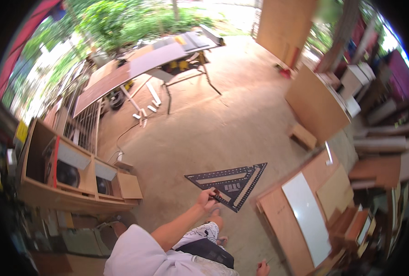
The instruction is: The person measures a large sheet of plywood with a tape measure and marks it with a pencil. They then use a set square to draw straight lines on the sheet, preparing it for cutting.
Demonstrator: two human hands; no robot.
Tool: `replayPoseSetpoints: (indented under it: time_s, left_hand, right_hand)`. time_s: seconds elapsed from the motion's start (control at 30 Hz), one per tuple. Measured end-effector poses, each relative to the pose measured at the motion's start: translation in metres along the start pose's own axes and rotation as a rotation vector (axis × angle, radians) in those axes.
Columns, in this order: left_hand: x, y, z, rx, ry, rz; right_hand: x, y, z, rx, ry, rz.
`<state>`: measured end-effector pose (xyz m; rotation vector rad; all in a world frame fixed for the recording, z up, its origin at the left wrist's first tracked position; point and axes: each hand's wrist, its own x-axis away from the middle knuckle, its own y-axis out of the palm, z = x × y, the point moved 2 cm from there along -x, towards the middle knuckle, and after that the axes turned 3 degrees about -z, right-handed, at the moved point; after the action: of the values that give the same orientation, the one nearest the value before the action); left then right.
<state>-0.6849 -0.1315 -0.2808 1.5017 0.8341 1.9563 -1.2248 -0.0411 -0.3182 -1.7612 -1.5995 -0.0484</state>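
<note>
My left hand (207, 198) is stretched out in front of me, its fingers closed on the edge of a large black triangular speed square (232, 187). The square is held up above the floor, with slots and rows of small holes along its sides. Low in the view, beside my body, my right hand (263, 268) is partly cut off by the picture's edge. Its fingers look closed, and a thin, dark tip sticks out of them; what it belongs to is too small to tell.
Right of me, a wooden worktop (278, 211) carries a white panel (305, 216) and wood pieces. An open wooden cabinet (87, 195) stands left. Ahead, long boards (156, 60) rest on a folding-leg stand, with offcuts and a cord on the concrete floor. A large board (315, 106) leans at right.
</note>
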Motion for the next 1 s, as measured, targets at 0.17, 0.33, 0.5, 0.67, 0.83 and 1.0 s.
replayPoseSetpoints:
  time_s: [0.17,0.33,0.5,0.67,0.83,1.0]
  left_hand:
    - [0.070,-0.033,0.147,0.403,0.205,-0.026]
    - [0.047,-0.042,0.297,0.462,0.316,-0.101]
    - [0.076,-0.060,0.449,0.506,0.576,-0.080]
    - [0.133,-0.032,0.576,0.127,0.414,0.130]
    - [0.202,0.030,0.720,-1.194,0.389,0.579]
    - [0.168,0.016,0.915,-1.826,0.847,1.019]
  right_hand:
    - [0.026,0.221,-0.330,0.061,-0.427,-0.671]
    - [0.138,0.469,-0.516,-0.033,-0.679,-1.019]
    - [0.203,0.647,-0.587,0.035,-0.646,-1.281]
    - [0.243,0.779,-0.646,-0.107,-0.410,-1.377]
    - [0.273,0.916,-0.712,-0.046,-0.308,-1.554]
    - [0.329,1.064,-0.763,0.052,-0.401,-1.804]
